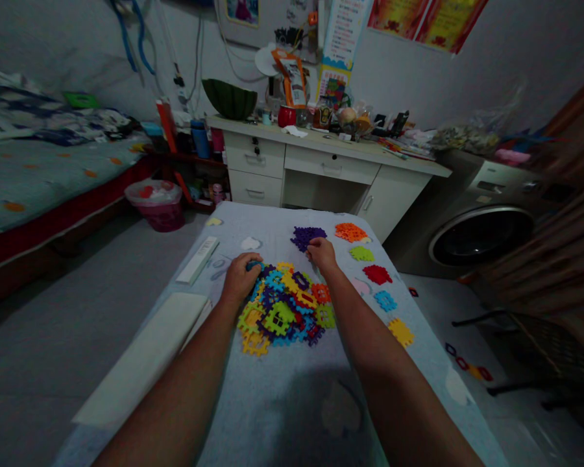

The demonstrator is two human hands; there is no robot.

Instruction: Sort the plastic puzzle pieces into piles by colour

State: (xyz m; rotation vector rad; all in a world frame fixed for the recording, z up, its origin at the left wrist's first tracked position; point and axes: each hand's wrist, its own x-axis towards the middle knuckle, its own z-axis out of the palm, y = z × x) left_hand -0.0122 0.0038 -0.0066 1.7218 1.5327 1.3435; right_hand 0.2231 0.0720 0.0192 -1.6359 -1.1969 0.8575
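My left hand (242, 275) is at the far left edge of a mixed heap of plastic interlocking pieces (279, 318). Its fingers are closed on a blue interlocking piece (254, 264). My right hand (322, 253) reaches past the heap to the near right edge of a purple pile of small pieces (307, 237). Thumb and fingers are pinched there; what they hold, if anything, is hidden. Yellow, lime, purple, blue, red and orange pieces lie jumbled in the heap between my forearms.
Sorted along the table's right side are orange (350, 232), lime (361, 253), red (377, 274), light blue (385, 300) and yellow pieces (401, 332). At left lie a long white box (198, 261) and a pale board (148, 357). A desk (257, 155) stands beyond.
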